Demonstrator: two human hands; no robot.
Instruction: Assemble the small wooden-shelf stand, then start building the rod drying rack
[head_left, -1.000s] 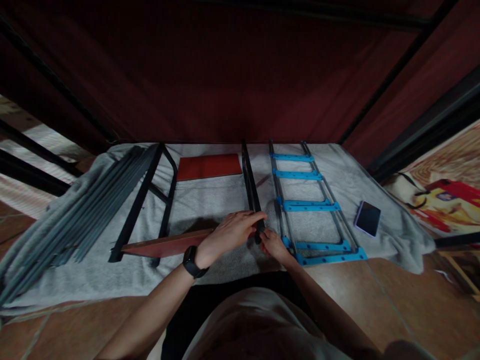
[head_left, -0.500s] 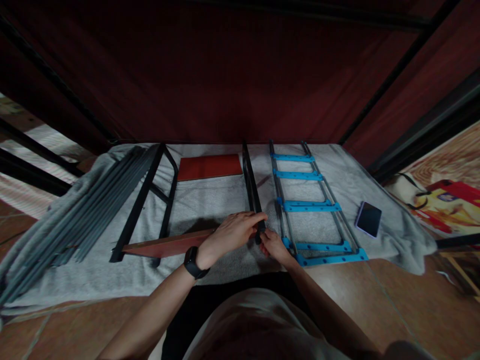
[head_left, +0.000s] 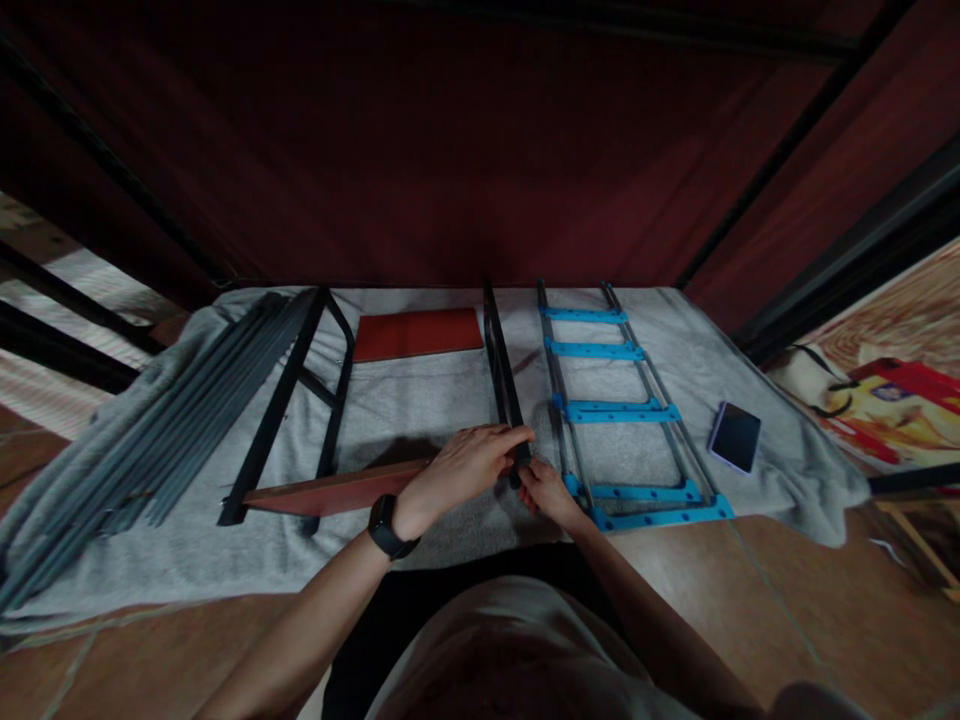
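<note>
Fingers (head_left: 517,437) of left hand (head_left: 457,470) are closed on the near end of black bar (head_left: 501,375); right hand (head_left: 546,490) pinches its tip | bar lies on grey towel (head_left: 420,400), 9 o'clock of blue ladder frame (head_left: 622,410) | risk: bar may slip and knock red board (head_left: 334,490) at 8 o'clock if grip loosens.

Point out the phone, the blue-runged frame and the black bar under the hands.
phone (head_left: 735,437), head view, middle of its dark screen.
blue-runged frame (head_left: 616,411), head view, on the third blue rung.
black bar (head_left: 500,365), head view, mid-length, above the hands.
</note>
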